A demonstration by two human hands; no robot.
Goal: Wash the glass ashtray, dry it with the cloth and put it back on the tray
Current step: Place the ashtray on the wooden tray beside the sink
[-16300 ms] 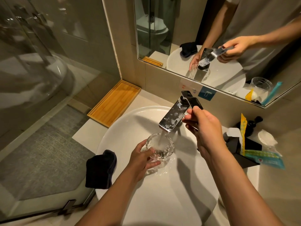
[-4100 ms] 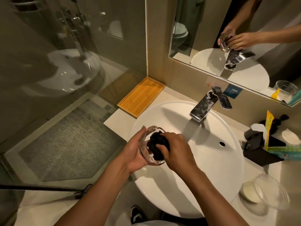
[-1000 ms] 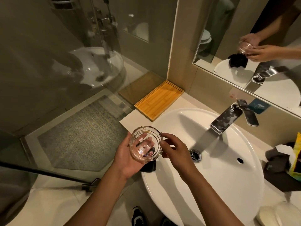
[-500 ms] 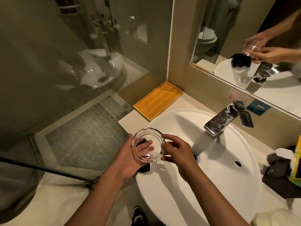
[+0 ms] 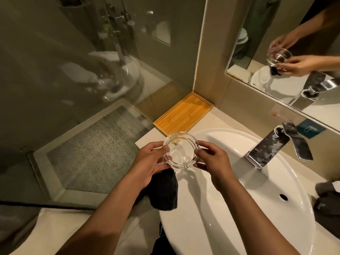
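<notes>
The round clear glass ashtray (image 5: pixel 181 150) is held upright between both hands over the left rim of the white sink (image 5: pixel 239 208). My left hand (image 5: pixel 147 162) grips its left side and my right hand (image 5: pixel 213 162) grips its right side. A black cloth (image 5: pixel 163 190) hangs over the sink's left edge, just below my left hand. The wooden tray (image 5: pixel 184 114) sits bare in the counter corner, a short way beyond the ashtray.
A chrome faucet (image 5: pixel 279 144) stands at the sink's back right. The shower's glass wall (image 5: pixel 92 70) closes off the left. A mirror (image 5: pixel 285 52) hangs above the counter. Dark items (image 5: pixel 327 197) lie at the right edge.
The ashtray has turned from tilted to level and moved toward the tray. My left hand has shifted from underneath to its side. The cloth now lies in full view below.
</notes>
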